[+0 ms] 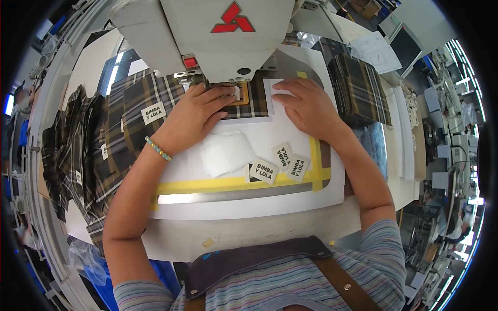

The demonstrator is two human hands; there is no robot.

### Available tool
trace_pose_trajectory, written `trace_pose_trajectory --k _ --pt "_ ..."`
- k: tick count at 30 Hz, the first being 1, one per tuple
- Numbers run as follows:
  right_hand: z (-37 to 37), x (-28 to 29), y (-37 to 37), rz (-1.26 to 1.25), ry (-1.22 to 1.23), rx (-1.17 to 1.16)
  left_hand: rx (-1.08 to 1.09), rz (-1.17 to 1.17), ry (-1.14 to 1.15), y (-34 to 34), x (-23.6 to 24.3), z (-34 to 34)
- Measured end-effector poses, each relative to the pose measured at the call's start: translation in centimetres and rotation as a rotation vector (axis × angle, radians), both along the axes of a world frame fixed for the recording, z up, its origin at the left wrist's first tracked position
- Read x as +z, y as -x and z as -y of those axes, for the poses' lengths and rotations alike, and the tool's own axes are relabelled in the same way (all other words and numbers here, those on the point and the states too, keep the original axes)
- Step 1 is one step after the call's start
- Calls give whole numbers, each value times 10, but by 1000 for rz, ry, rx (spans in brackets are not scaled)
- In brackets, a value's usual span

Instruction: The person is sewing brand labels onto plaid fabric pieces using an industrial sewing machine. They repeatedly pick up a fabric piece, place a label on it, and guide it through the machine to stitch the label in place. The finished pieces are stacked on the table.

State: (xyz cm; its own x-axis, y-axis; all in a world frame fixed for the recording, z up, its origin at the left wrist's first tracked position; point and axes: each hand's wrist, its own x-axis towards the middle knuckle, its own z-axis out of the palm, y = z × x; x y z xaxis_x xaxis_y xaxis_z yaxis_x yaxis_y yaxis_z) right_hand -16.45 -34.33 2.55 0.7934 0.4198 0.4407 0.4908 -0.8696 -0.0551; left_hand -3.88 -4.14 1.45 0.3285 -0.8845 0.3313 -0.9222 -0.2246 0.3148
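Resting unclenched, your bare left hand [188, 118] or right hand [312, 110] may slip. Dark plaid woven cloth [244, 111] at twelve o'clock could skew.

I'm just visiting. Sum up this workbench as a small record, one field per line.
Machine: white machine head above the work
Left hand: fingertips by the orange frame under the machine head
Right hand: fingers beside the plaid piece
Between the forearms: soft white sheets, at least three loose labels
Left side: plaid fabric, some labels on it
Right side: stacked dark plaid pieces
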Motion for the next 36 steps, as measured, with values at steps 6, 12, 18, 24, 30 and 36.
trace_pose_trajectory --k 6,12,18,24,30,36 --pt "22 -6 -10 31 -101 -86 -3 9 -59 -2 3 -1" --pt "29 -5 -9 6 -141 -89 -18 -7 -89 -1 9 1" --pt "35 -9 -11 3 -129 -83 -45 20 -64 -5 6 2" --pt "35 -14 -10 -13 -147 -98 18 -44 -106 -5 10 2" --pt "32 -15 -10 -19 -145 -88 73 -35 -12 -18 -5 3" --pt "29 -18 -7 -49 -189 -102 147 -103 54 -23 -2 -11"
